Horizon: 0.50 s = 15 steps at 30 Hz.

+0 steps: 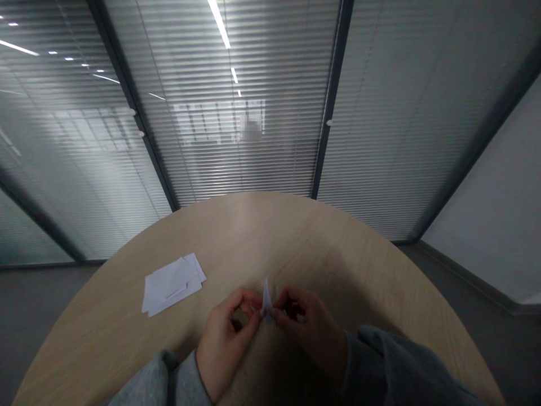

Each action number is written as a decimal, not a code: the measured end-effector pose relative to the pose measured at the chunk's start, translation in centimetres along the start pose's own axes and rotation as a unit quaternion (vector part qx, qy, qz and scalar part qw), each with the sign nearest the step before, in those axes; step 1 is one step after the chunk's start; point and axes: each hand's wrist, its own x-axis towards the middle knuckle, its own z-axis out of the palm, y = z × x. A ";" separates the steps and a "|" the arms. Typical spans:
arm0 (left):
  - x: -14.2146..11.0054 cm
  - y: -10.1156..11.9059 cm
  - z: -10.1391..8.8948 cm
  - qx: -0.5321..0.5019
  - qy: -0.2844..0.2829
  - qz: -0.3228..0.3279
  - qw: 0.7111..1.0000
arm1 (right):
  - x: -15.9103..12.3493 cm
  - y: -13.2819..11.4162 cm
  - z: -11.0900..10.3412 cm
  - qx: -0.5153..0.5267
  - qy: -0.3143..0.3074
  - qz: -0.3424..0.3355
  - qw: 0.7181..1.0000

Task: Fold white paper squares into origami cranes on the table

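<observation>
A small piece of folded white paper (266, 296) rises to a narrow point between my two hands, low in the middle of the view. My left hand (232, 332) pinches its left side between thumb and fingertips. From the right, my right hand (310, 324) pinches the other side in the same way. The fingertips hide the paper's lower part, so its full shape does not show. Several white paper sheets (173, 282) lie in a loose, overlapping pile to the left of my left hand.
Both hands are over a round, light wood table (262, 231). Its curved far edge comes close to a glass partition with blinds (249, 163) and dark frames. A pale wall (502, 197) stands at the right, and grey floor (38, 304) shows beside the table.
</observation>
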 end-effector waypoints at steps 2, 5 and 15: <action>0.2 0.0 -0.1 -0.031 -0.009 -0.012 0.999 | 0.0 0.0 0.0 0.019 0.000 0.009 1.000; 0.3 0.1 -0.2 -0.053 -0.024 -0.024 0.998 | -0.1 -0.2 -0.1 0.031 0.012 0.006 0.999; 0.3 0.0 -0.4 -0.034 -0.021 -0.016 0.999 | 0.0 -0.7 -0.4 0.064 0.003 0.011 0.998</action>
